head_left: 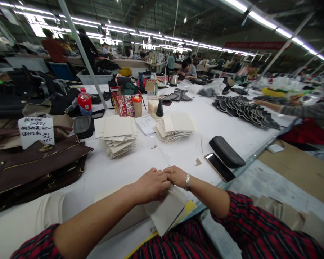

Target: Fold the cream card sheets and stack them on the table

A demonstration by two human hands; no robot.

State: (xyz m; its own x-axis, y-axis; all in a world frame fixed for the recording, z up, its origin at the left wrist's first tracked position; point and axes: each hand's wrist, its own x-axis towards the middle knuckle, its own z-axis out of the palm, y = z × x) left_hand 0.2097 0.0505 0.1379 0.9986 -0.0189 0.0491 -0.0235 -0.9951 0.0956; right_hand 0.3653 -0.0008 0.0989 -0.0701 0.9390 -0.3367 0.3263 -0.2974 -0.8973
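Two hands meet above the table's (113, 172) near edge: the left hand (152, 185) curls closed on the upper end of a pale sheet (169, 212), which slants downward. The right hand (176, 176) touches the left's bent fingers (how far its own fingertips close, I cannot tell).

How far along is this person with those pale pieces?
Possibly done: the two uneven stacks on the table, though they might equally be waiting. In hand: one pale piece, with the left hand and right hand meeting at its top. Left: that piece, perhaps also the larger pale sheets at lower left; how many remain, I cannot tell.
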